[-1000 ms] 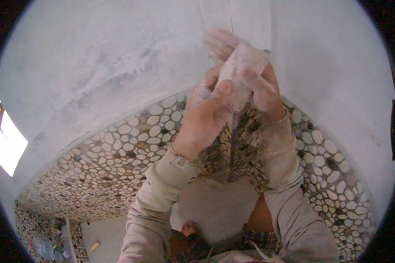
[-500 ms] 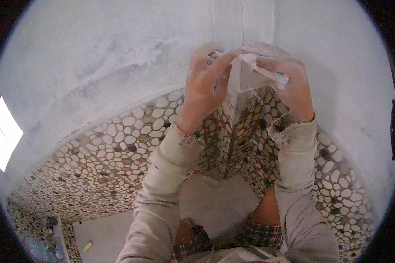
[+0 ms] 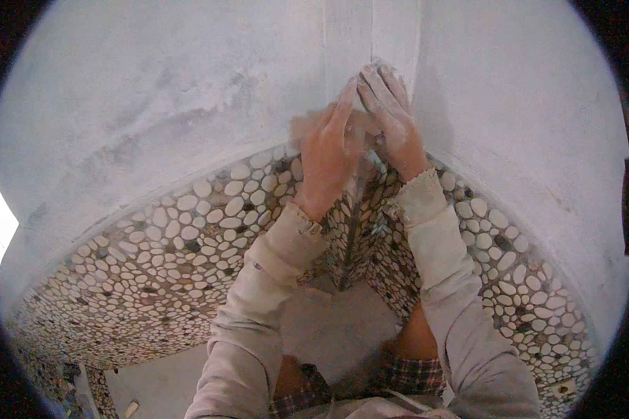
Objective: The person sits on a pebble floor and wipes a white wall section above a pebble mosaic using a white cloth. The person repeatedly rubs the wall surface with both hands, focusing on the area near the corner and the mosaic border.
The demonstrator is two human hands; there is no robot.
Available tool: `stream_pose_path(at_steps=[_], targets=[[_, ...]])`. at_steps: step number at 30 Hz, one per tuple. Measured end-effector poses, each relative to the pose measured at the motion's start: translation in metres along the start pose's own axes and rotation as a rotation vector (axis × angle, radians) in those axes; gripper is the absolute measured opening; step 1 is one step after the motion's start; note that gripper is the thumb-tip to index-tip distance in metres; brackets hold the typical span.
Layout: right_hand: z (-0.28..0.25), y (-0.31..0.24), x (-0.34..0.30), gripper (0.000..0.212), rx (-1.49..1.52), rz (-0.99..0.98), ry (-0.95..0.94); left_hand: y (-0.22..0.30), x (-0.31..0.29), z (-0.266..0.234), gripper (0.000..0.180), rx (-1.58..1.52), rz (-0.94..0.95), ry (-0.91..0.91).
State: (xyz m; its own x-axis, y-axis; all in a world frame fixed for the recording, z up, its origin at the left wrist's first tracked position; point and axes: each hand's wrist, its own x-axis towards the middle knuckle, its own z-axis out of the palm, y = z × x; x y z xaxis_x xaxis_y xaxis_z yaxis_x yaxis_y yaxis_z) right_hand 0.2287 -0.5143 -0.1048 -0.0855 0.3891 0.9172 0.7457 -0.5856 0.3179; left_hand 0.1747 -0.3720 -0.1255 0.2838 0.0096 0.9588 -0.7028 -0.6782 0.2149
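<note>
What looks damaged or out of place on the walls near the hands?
Nothing is clearly broken. The grey plaster wall is streaky and uneven in tone. The pebble tiles cover only the lower band. Both dusty hands, left hand and right hand, press on the corner strip.

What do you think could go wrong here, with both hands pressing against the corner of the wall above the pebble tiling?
The left hand and right hand press flat on the projecting plastered corner, just above the pebble mosaic. What they press is hidden, so it could slip or sit crooked unnoticed. Both hands look dusted white, so they might smear the finished pebbles below. The person crouches close with arms raised; balance may suffer.
</note>
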Motion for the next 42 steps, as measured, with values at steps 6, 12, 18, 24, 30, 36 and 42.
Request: stream_pose_path(at_steps=[6, 12, 18, 24, 30, 36, 42], targets=[[-0.005, 0.003, 0.004, 0.058, 0.19, -0.052, 0.0, -0.011, -0.004, 0.006, 0.058, 0.081, 0.073, 0.068], [-0.018, 0.001, 0.006, 0.055, 0.299, -0.061, -0.019, -0.017, -0.01, 0.018, 0.055, 0.077, 0.013, 0.068], [0.0, -0.009, 0.006, 0.053, 0.169, -0.018, 0.117, -0.018, -0.014, 0.027, 0.047, 0.178, 0.133, 0.147], [0.014, -0.025, 0.0, 0.054, 0.136, 0.114, 0.184, -0.014, -0.015, 0.023, 0.046, 0.34, 0.148, 0.084], [0.017, -0.025, -0.005, 0.045, 0.098, 0.234, 0.294, -0.017, -0.015, 0.031, 0.042, 0.409, 0.148, 0.06], [0.024, -0.015, -0.008, 0.04, -0.081, 0.208, 0.252, -0.018, -0.019, 0.034, 0.044, 0.594, 0.34, 0.099], [0.026, -0.003, -0.016, 0.046, -0.165, 0.113, 0.286, -0.006, 0.0, 0.035, 0.061, 0.521, 0.169, 0.074]])
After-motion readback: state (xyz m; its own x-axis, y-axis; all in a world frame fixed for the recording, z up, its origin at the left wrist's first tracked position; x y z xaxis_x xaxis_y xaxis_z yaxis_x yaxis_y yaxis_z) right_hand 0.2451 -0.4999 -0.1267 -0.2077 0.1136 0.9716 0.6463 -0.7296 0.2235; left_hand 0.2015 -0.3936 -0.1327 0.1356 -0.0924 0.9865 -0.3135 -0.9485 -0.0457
